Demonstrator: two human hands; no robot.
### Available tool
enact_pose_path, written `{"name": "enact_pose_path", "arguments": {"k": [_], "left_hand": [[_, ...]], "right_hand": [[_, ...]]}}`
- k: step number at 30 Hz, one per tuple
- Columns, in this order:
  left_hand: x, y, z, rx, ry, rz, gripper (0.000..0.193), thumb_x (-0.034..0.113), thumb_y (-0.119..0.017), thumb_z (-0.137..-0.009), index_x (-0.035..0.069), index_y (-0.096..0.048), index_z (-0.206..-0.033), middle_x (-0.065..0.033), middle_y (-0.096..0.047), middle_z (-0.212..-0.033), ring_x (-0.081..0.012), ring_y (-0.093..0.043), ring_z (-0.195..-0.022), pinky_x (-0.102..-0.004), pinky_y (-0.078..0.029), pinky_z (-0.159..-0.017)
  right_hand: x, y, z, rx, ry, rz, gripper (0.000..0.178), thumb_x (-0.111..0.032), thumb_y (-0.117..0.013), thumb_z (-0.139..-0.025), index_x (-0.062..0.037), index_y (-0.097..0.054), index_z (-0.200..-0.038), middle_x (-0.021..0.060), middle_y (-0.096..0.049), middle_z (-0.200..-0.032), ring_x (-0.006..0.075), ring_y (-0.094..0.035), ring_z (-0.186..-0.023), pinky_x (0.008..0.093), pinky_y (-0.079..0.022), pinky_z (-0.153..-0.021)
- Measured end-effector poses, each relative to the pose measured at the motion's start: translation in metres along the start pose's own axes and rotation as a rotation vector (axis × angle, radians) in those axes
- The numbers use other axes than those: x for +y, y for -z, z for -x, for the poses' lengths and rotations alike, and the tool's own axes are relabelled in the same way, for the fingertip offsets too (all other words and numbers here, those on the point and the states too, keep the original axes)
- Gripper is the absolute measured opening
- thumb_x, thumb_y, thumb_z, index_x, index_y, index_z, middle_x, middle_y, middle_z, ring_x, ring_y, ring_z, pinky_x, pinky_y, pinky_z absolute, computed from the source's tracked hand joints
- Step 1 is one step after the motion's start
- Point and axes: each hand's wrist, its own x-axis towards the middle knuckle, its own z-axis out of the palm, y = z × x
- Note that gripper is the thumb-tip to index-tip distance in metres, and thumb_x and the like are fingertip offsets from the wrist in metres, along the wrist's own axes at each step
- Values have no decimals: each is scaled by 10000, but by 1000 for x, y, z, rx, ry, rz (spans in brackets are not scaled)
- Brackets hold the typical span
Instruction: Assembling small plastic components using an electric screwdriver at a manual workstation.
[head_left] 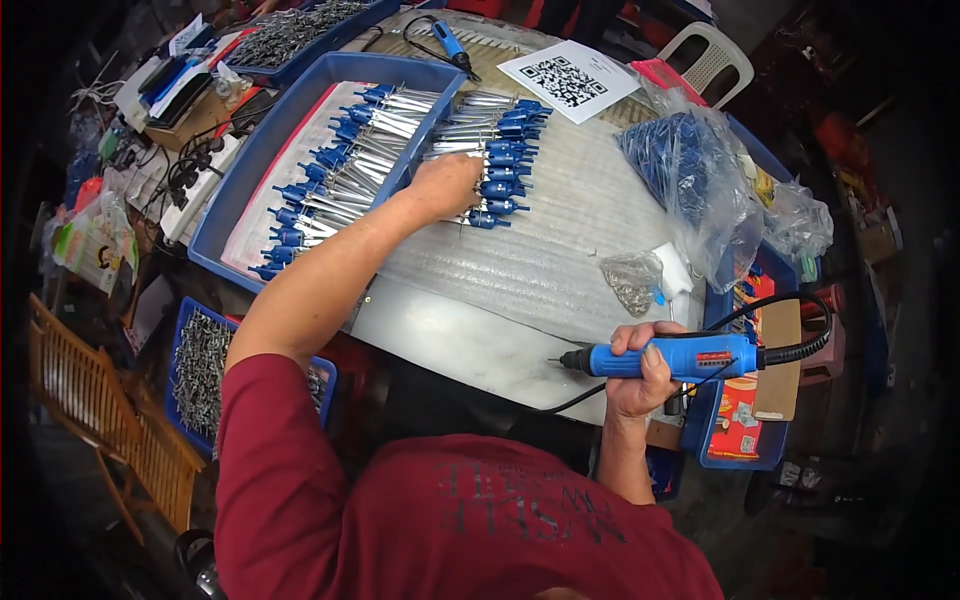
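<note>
My left hand (447,187) reaches across to a row of blue-headed metal rods (508,160) on the table, just right of a blue tray. Its fingers curl down onto the lower part of that row, and what lies between them is hidden. My right hand (645,375) is wrapped around a blue electric screwdriver (715,357) held level near the table's front edge. The tool's dark tip (572,360) points left, and a coiled black cord leaves its back end. More blue-headed rods (335,160) lie in rows inside the blue tray (225,215).
Clear plastic bags of blue parts (675,165) and a small bag of metal pieces (632,280) lie to the right. At the back are a printed sheet (568,78) and another blue tool (450,42). A bin of metal parts (200,365) stands lower left.
</note>
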Motion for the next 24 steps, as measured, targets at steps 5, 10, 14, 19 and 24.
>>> {"name": "enact_pose_path", "arguments": {"k": [5,10,14,19,24], "left_hand": [[-5,-3,-1,-23,60,-2,191,122,-623,-591,16,-521,-713,-135,-533,-771,-286,-511,-788,-357,-404,-683],[-16,-9,0,-17,12,85,205,128,-638,-581,18,-497,-682,-124,-529,-753,-274,-503,-758,-342,-395,-646],[-17,-3,-2,-117,82,93,229,160,-630,-587,40,-515,-745,-98,-538,-816,-259,-507,-846,-371,-399,-686],[-24,-5,-2,-66,38,242,241,87,-664,-538,21,-507,-709,-98,-540,-671,-231,-527,-660,-301,-406,-591],[-27,-3,-1,-87,-47,317,254,59,-666,-535,13,-525,-742,-82,-535,-638,-190,-519,-619,-276,-403,-576]], "right_hand": [[0,2,1,7,12,1,320,-96,-510,-646,-26,-419,-944,88,-434,-661,171,-418,-559,279,-384,-520],[0,2,1,6,9,7,324,-98,-511,-645,-25,-417,-945,87,-432,-662,174,-420,-560,279,-384,-522],[1,4,0,13,12,-14,320,-81,-504,-636,-13,-407,-933,101,-443,-663,184,-433,-550,294,-398,-517],[3,4,0,29,23,-43,320,-58,-497,-625,-1,-396,-923,115,-456,-662,191,-446,-542,307,-411,-509],[1,2,0,41,10,-30,315,-55,-495,-622,1,-393,-914,114,-454,-661,184,-442,-541,302,-412,-497]]}}
